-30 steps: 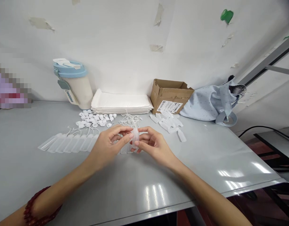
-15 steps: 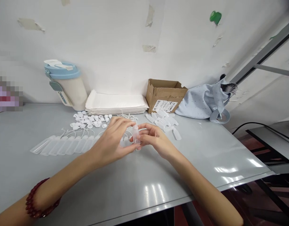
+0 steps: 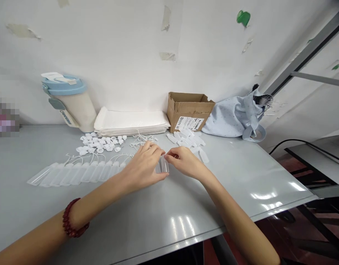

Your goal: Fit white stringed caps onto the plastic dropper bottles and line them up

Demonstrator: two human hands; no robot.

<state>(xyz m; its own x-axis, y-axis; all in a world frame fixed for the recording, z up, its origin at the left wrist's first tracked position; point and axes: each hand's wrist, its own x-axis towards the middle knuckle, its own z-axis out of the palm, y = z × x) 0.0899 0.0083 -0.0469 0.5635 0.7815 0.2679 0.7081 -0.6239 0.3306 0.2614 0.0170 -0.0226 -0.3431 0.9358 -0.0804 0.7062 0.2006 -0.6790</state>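
Note:
My left hand [image 3: 143, 165] spans a small translucent plastic tube [image 3: 165, 165], with the thumb at its lower end and the fingers at its upper end. The fingers of my right hand [image 3: 183, 160] are pinched together at the top of the same tube, where any cap or string is hidden. To the left lies a slanting row of similar tubes [image 3: 81, 172] with thin white strings [image 3: 97, 157] at their upper ends. White plastic caps [image 3: 103, 142] are scattered behind that row. More white strings [image 3: 143, 139] lie just behind my left hand.
Loose translucent tubes [image 3: 187, 138] lie in front of a small cardboard box [image 3: 189, 110]. A stack of white envelopes [image 3: 132, 121], a blue-lidded tumbler [image 3: 77, 105] and a light blue cloth bag [image 3: 227, 116] stand along the wall. The grey table [image 3: 213, 206] has its front edge near my right forearm.
The view has shifted slightly right. The held tube has come down to the right end of the row, and my right fingers have moved from its side to its top.

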